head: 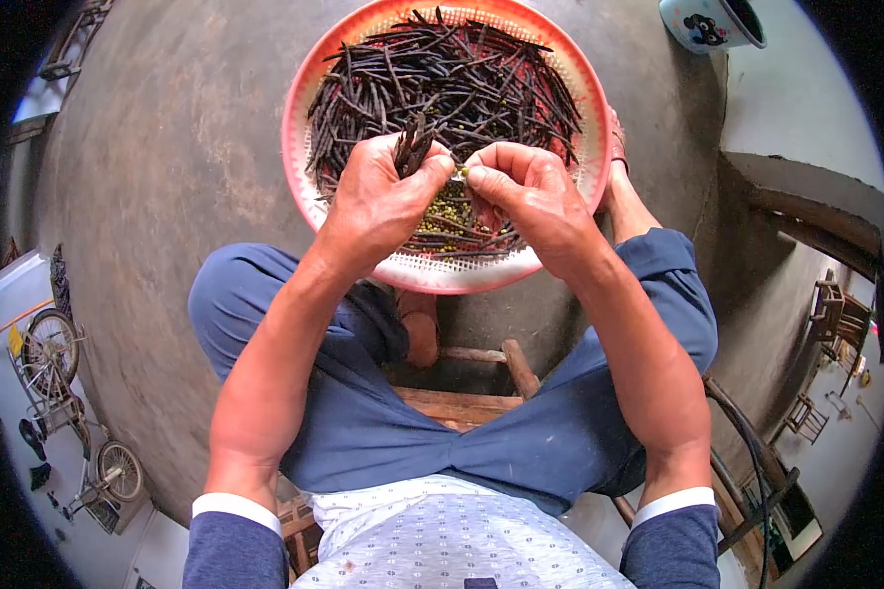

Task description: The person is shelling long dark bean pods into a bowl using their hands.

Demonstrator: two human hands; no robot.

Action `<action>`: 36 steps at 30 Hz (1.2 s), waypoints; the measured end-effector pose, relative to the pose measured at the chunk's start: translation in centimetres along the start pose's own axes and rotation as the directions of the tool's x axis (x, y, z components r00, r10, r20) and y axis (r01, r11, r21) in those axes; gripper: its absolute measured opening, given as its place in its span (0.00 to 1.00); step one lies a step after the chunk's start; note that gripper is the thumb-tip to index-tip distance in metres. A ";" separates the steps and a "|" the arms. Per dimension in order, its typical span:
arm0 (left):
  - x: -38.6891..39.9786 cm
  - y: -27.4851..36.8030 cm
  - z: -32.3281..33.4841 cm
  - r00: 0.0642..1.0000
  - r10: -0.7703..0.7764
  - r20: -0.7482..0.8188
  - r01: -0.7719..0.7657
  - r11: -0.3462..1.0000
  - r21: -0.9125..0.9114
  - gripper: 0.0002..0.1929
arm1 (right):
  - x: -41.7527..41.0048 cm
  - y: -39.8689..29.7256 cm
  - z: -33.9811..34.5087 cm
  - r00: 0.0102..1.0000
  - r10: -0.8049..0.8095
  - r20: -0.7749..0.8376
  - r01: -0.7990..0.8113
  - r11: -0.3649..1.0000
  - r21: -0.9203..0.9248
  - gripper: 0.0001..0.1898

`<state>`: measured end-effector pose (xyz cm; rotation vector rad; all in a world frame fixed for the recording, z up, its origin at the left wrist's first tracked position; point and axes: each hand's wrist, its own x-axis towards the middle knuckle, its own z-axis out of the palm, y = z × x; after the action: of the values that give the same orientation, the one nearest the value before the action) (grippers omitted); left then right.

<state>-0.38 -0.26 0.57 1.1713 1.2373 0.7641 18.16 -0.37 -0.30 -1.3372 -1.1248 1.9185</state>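
My left hand (383,188) grips a small bunch of dark dried bean pods (412,147), their ends sticking up past the thumb. Close beside it, my right hand (530,188) pinches thumb to forefinger at a pod, where a green bean (464,171) shows between the fingertips. Both hands are over a round red-and-white plastic basket (442,280) with a mesh floor. A heap of dark pods (442,88) covers its far and middle part. Loose green mung-type beans (449,221) lie at the near side, among a few pods.
The basket stands before my feet on a concrete floor (147,169). Under me is a wooden stool (449,405). A light blue bucket (711,26) is at the far right. A bicycle (74,412) stands at the left wall, and wooden chairs (840,313) at the right.
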 end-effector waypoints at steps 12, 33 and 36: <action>-0.3 0.5 -0.3 0.968 -0.249 0.036 0.251 0.943 -0.218 0.06 | -0.1 0.2 0.2 0.997 -0.067 -0.046 0.064 0.997 -0.052 0.12; -0.3 1.2 0.3 0.967 -0.252 -0.033 0.240 0.948 -0.211 0.04 | 0.0 0.6 0.5 0.996 -0.044 -0.078 0.042 0.999 -0.035 0.11; -0.3 1.1 0.5 0.963 -0.265 -0.054 0.249 0.948 -0.199 0.04 | 0.0 0.6 0.7 0.996 -0.040 -0.080 0.040 0.999 -0.011 0.12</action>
<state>0.18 -0.31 1.70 0.8110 1.3220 0.7204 17.51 -0.94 -0.65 -1.3734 -1.1140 1.8173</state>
